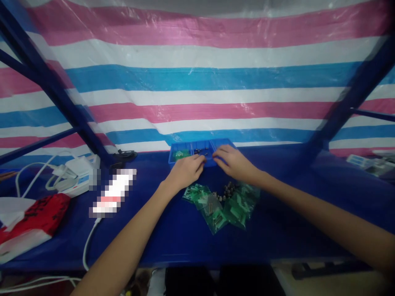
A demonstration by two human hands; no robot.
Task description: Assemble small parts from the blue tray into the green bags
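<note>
My left hand (186,169) is at the front of a blue divided tray (176,163), its fingers curled together by the middle compartment. Small dark screw-like pieces (199,151) lie in that compartment, close to the fingertips. At the tray's right part, my right hand (235,161) has its fingers bent inward in a pinch. What either hand holds is too small to make out. Green-tinted packets (180,154) fill the left compartment. Between my forearms, several clear green bags (216,220) with metal pins are spread around a pile of small dark metal parts (228,191).
On the blue table (166,242) to the left are a blurred-out device (114,193) on a white cable, a power strip (80,183) and a red and white bag (40,220). Blue frame posts (66,100) flank a striped sheet (210,78). Grey items (370,164) sit far right.
</note>
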